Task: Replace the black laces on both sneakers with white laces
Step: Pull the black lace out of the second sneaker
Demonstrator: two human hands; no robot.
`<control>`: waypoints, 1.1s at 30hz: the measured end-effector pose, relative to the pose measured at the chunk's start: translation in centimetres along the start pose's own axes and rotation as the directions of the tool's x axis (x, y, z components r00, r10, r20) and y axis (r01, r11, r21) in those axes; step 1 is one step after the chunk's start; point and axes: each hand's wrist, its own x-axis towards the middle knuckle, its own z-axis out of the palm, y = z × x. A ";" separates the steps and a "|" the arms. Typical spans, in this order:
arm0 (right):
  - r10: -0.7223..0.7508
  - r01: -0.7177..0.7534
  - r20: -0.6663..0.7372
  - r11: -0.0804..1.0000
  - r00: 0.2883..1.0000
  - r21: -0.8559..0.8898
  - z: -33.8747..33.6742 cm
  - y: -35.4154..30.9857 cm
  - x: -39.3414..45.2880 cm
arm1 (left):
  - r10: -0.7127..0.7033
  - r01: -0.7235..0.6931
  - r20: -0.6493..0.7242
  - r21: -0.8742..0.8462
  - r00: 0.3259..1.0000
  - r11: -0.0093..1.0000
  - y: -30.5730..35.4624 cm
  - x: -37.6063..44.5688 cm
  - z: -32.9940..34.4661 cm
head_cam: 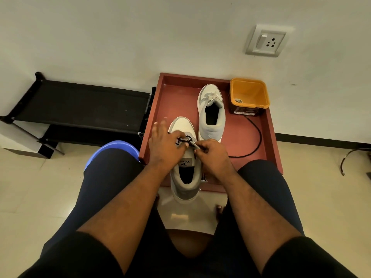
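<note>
Judging by the laces, you were halfway: far sneaker [211, 109] wore white, while both hands, left hand [166, 146] and right hand [212, 155], pinched the near sneaker [185, 157]'s black lace [183, 141].

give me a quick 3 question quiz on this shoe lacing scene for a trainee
1. True or false: the far sneaker already carries white laces.
2. Which sneaker are both hands working on? A) far sneaker B) near sneaker C) neither
3. What lies loose on the red tray, right of the sneakers?

Key
1. True.
2. B: the left hand and right hand pinch its black lace.
3. A pulled-out black lace, below the orange tub.
</note>
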 end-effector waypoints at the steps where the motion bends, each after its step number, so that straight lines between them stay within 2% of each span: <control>1: -0.005 0.005 0.000 1.000 1.000 0.010 0.0 0.0 0.0 | 0.030 -0.034 0.054 0.085 0.998 0.996 0.2 -0.2 0.4; 3: -0.006 0.007 -0.002 1.000 1.000 0.022 0.0 0.0 -0.1 | 0.049 -0.059 0.095 0.102 0.994 0.993 0.5 -0.3 1.0; 4: -0.002 0.003 -0.006 1.000 1.000 0.021 0.0 0.1 -0.1 | 0.051 -0.053 0.059 0.020 0.997 0.998 0.7 -0.3 1.1; 5: 0.008 -0.008 -0.011 1.000 1.000 0.021 0.1 0.2 -0.1 | 0.014 -0.017 -0.021 -0.142 1.000 0.990 0.9 -0.3 1.0; 6: 0.023 -0.023 -0.012 0.999 1.000 0.028 0.1 0.2 -0.1 | -0.078 0.030 -0.124 -0.352 0.989 0.935 0.9 0.0 0.7; 8: 0.054 -0.054 0.003 0.996 0.999 0.072 0.1 0.3 -0.1 | -0.362 0.085 -0.245 -0.714 0.899 0.695 0.6 0.3 -0.5; 9: 0.065 -0.066 0.014 0.993 0.998 0.102 0.1 0.4 0.0 | -0.487 0.107 -0.254 -0.794 0.836 0.599 0.1 0.5 -1.1; 10: 0.074 -0.077 0.023 0.989 0.997 0.127 0.1 0.4 0.0 | -0.561 0.150 -0.267 -0.795 0.784 0.588 -0.4 0.5 -1.6; 11: 0.083 -0.086 0.027 0.986 0.996 0.142 0.2 0.5 0.0 | -0.569 0.210 -0.314 -0.710 0.760 0.672 -0.7 0.5 -2.2; 12: 0.088 -0.091 0.025 0.985 0.996 0.149 0.2 0.5 0.0 | -0.486 0.232 -0.392 -0.541 0.781 0.809 -0.9 0.4 -2.5; 13: 0.093 -0.096 0.024 0.983 0.995 0.154 0.2 0.4 0.0 | -0.321 0.171 -0.441 -0.347 0.838 0.922 -1.0 0.4 -2.5; 14: 0.095 -0.098 0.026 0.983 0.995 0.158 0.2 0.4 0.0 | -0.146 0.079 -0.407 -0.177 0.901 0.981 -0.6 0.2 -2.5; 16: 0.086 -0.090 0.034 0.983 0.996 0.159 0.1 0.2 -0.1 | 0.092 -0.077 -0.204 0.080 0.975 0.994 0.6 -0.2 -1.5; 18: 0.064 -0.071 0.043 0.982 0.997 0.172 0.0 0.1 -0.2 | 0.109 -0.100 -0.019 0.253 0.994 0.962 1.0 -0.6 0.1; 21: 0.063 -0.070 0.043 0.982 0.997 0.177 -0.1 0.2 -0.3 | 0.119 -0.108 -0.008 0.362 0.993 0.926 0.9 -0.7 1.4; 23: 0.085 -0.090 0.036 0.982 0.996 0.168 0.0 0.2 -0.2 | 0.151 -0.117 -0.115 0.255 0.982 0.960 0.8 -0.5 1.2; 24: 0.102 -0.106 0.034 0.980 0.994 0.167 -0.1 0.2 -0.2 | 0.100 -0.074 -0.211 0.128 0.972 0.989 0.7 -0.3 0.9; 25: 0.115 -0.119 0.035 0.979 0.993 0.167 -0.1 0.2 -0.2 | -0.017 0.005 -0.315 -0.037 0.949 0.999 0.4 0.0 0.4; 26: 0.121 -0.125 0.035 0.978 0.992 0.166 -0.1 0.1 -0.2 | -0.175 0.091 -0.404 -0.219 0.898 0.972 -0.1 0.4 -0.2; 27: 0.122 -0.126 0.034 0.978 0.992 0.164 -0.1 0.1 -0.2 | -0.335 0.150 -0.461 -0.392 0.822 0.908 -0.9 0.9 -0.8; 29: 0.128 -0.131 0.031 0.976 0.991 0.172 -0.1 0.0 -0.2 | -0.573 0.153 -0.491 -0.656 0.656 0.739 -2.6 1.9 -2.1; 31: 0.147 -0.150 0.030 0.970 0.989 0.192 -0.1 0.0 -0.2 | -0.695 0.076 -0.485 -0.789 0.531 0.609 -3.9 2.6 -3.2; 32: 0.166 -0.168 0.030 0.963 0.986 0.209 -0.1 0.1 -0.3 | -0.716 0.077 -0.487 -0.799 0.500 0.596 -3.9 2.6 -3.6; 33: 0.191 -0.193 0.032 0.952 0.981 0.236 0.0 0.2 -0.3 | -0.703 0.123 -0.504 -0.763 0.502 0.634 -3.7 2.3 -3.9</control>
